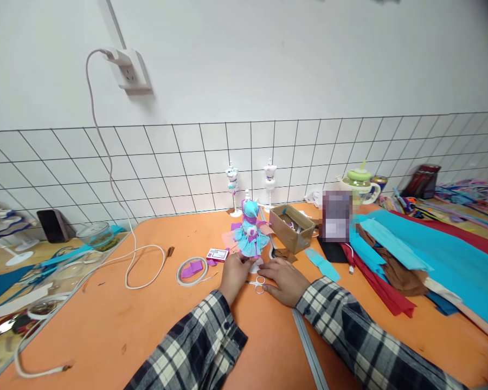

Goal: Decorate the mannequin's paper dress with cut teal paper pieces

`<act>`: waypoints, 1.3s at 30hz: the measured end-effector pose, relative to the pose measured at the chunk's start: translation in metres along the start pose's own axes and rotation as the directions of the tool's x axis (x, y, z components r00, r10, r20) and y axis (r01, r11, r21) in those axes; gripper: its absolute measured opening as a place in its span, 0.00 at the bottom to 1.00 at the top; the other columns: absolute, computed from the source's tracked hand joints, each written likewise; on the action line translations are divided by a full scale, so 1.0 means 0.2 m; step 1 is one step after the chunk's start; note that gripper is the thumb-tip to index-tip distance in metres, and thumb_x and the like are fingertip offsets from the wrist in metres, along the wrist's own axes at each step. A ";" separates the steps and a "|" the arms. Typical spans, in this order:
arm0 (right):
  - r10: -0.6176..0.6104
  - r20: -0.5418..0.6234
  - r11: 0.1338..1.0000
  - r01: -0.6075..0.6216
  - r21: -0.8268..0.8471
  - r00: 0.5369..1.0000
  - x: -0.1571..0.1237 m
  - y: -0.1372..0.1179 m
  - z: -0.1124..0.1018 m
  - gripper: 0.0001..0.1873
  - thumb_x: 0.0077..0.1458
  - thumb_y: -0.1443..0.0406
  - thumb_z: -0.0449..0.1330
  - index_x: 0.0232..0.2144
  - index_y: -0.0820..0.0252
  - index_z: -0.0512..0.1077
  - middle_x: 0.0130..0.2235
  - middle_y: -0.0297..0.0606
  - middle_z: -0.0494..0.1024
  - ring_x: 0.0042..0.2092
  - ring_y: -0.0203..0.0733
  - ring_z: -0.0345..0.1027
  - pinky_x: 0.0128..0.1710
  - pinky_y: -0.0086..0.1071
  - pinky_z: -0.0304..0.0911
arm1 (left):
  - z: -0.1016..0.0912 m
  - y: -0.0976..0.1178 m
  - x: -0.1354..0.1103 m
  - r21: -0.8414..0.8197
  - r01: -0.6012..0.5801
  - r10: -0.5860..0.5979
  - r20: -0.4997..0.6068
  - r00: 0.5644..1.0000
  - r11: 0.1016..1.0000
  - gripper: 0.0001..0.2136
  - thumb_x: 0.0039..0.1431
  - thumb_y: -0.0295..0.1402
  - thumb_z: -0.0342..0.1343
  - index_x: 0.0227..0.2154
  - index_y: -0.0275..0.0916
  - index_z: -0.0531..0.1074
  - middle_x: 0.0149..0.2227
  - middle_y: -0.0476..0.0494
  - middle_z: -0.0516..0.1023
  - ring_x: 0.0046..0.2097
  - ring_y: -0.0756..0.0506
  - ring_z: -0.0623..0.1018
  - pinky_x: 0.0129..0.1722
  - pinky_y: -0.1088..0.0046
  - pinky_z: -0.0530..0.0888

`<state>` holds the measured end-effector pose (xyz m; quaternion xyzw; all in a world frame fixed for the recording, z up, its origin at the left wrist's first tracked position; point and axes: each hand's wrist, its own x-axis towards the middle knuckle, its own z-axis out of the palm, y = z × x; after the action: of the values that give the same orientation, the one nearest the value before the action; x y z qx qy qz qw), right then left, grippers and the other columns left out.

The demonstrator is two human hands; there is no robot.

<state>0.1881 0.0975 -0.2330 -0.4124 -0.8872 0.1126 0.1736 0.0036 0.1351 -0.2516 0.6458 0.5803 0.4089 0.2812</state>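
Observation:
A small mannequin [250,232] dressed in a blue and purple ruffled dress stands on the orange table [146,314]. My left hand [233,276] rests by its white base, fingers curled at the base; what they hold is hidden. My right hand [283,280] lies flat on the table just right of it, fingers stretched out. Small silver scissors [258,283] lie between the two hands, touching neither clearly.
Two bare white mannequins [232,187] [270,181] stand at the wire grid. A cardboard box [291,227], blue, red and brown felt sheets [410,260], a white tape ring with purple scraps [192,270], a white cable [138,265], a phone [52,225] and a glass bowl [94,235] surround them.

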 end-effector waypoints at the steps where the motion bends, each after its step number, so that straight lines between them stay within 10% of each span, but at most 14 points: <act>1: 0.002 0.001 1.000 -0.002 0.004 1.000 0.00 0.00 0.00 0.20 0.56 0.57 0.57 0.51 0.51 0.71 0.53 0.37 0.72 0.54 0.50 0.60 0.53 0.44 0.55 | 0.00 0.00 0.00 0.004 0.000 0.000 0.000 1.000 1.000 0.11 0.52 0.37 0.56 0.24 0.34 0.77 0.23 0.47 0.79 0.26 0.47 0.74 0.26 0.74 0.66; 39: 0.016 -0.001 0.999 -0.016 -0.042 1.000 -0.01 0.00 0.01 0.28 0.54 0.49 0.57 0.54 0.53 0.68 0.54 0.42 0.69 0.55 0.52 0.57 0.55 0.46 0.53 | 0.00 0.00 0.00 -0.079 -0.037 0.042 0.060 0.997 0.996 0.10 0.53 0.36 0.55 0.24 0.35 0.77 0.24 0.45 0.80 0.27 0.46 0.76 0.27 0.73 0.68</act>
<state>0.1879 0.0965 -0.2357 -0.4231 -0.8860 0.0950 0.1642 0.0040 0.1352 -0.2518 0.6579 0.5422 0.4166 0.3157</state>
